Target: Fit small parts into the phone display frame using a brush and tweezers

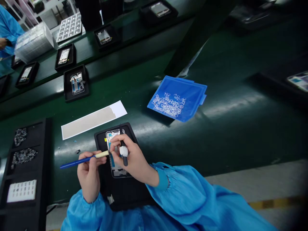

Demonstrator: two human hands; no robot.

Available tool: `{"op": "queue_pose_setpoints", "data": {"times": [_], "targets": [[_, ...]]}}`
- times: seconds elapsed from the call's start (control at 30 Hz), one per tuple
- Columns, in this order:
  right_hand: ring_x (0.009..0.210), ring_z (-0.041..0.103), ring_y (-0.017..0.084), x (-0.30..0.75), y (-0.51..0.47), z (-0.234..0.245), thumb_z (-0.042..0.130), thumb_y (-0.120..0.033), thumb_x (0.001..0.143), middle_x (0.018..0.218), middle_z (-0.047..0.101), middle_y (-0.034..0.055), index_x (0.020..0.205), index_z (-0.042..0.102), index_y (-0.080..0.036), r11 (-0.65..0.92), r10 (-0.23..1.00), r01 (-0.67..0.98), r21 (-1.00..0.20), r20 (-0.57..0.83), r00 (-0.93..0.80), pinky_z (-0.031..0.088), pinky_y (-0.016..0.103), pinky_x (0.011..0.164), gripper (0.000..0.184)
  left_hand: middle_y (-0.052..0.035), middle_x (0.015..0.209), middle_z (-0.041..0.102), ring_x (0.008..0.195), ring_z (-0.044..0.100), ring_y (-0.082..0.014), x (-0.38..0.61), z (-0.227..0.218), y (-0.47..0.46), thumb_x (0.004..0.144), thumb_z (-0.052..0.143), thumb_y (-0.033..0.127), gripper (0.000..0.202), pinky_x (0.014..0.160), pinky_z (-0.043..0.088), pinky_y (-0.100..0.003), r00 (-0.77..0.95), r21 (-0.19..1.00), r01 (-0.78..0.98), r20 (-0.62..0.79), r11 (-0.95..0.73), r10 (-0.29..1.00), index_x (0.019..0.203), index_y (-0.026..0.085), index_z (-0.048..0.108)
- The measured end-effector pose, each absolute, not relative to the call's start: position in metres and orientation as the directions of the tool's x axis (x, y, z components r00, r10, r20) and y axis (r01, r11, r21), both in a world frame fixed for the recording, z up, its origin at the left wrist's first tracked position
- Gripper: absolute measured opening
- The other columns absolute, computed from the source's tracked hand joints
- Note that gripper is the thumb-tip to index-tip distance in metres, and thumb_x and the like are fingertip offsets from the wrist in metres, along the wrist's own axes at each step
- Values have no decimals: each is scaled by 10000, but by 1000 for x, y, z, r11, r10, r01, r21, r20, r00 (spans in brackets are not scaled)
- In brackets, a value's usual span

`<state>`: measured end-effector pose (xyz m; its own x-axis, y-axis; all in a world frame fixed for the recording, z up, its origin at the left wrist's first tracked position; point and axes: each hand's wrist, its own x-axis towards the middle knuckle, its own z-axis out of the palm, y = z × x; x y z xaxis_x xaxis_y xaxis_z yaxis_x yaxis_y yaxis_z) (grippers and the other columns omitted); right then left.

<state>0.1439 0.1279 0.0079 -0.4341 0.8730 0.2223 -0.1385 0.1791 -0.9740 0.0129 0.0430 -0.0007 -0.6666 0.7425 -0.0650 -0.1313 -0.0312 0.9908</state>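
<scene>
My left hand (89,175) is closed around a slim blue stick with a cream-coloured end (77,162). That cream end points right, to the left edge of a phone frame (119,172). Black tweezers (125,160) with a white wrap sit in my right hand (132,158), which is over the phone frame. Its thumb and forefinger come together beside the stick's end; whether they pinch something small there I cannot make out. The phone frame lies in a black tray (130,195), partly covered by my right hand.
Beyond the tray lies a white-edged strip sheet (89,123). A blue bin (192,96) holds many small white rings. To the left, a black compartment tray (44,154) holds small dark parts. Several black trays (66,93) with phone frames line the back; a blue sleeve (9,24) shows far left.
</scene>
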Motion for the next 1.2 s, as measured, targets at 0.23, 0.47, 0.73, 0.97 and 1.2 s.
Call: {"op": "queue_pose_setpoints", "data": {"times": [0.23, 0.47, 0.73, 0.97, 1.2], "targets": [[750, 624, 149, 178, 160, 12, 556, -157, 861, 856, 632, 0, 1088, 511, -225, 345, 911, 29, -938, 327, -252, 518, 290, 719, 241, -14, 818, 752, 591, 708, -143, 11, 6, 52, 725, 834, 415, 408, 568, 610, -227, -633, 956, -294, -192, -3, 750, 962, 208, 575], [812, 559, 270, 278, 267, 3, 586, -119, 805, 813, 648, 93, 1061, 621, -204, 267, 890, 869, -416, 453, -57, 410, 388, 685, 272, -18, 829, 763, 606, 713, -120, 5, 4, 52, 711, 848, 399, 411, 611, 608, -192, -654, 974, -226, -146, -7, 742, 943, 192, 579], [819, 579, 227, 224, 220, -6, 539, -185, 932, 893, 697, 47, 1063, 613, -205, 611, 782, 539, -579, 547, -299, 451, 350, 730, 152, -30, 874, 769, 714, 749, -180, 6, 2, 52, 845, 734, 318, 283, 673, 640, -272, -627, 983, 182, 104, 15, 772, 953, 202, 500], [817, 501, 247, 179, 195, -24, 466, -124, 953, 755, 633, 63, 1114, 623, -150, 653, 742, 491, -576, 358, -568, 329, 353, 678, 227, -71, 1019, 748, 911, 741, -189, 7, 8, 60, 945, 594, 268, 127, 799, 631, -309, -482, 938, 346, 171, 7, 859, 1003, 199, 505], [807, 526, 205, 178, 177, -29, 511, -44, 859, 788, 637, 26, 1120, 607, -163, 658, 675, 313, -685, 352, -649, 368, 385, 903, 302, -36, 995, 744, 980, 725, -184, 3, 2, 59, 892, 657, 159, 159, 856, 602, -280, -381, 838, 546, 267, -18, 885, 1006, 202, 555]]}}
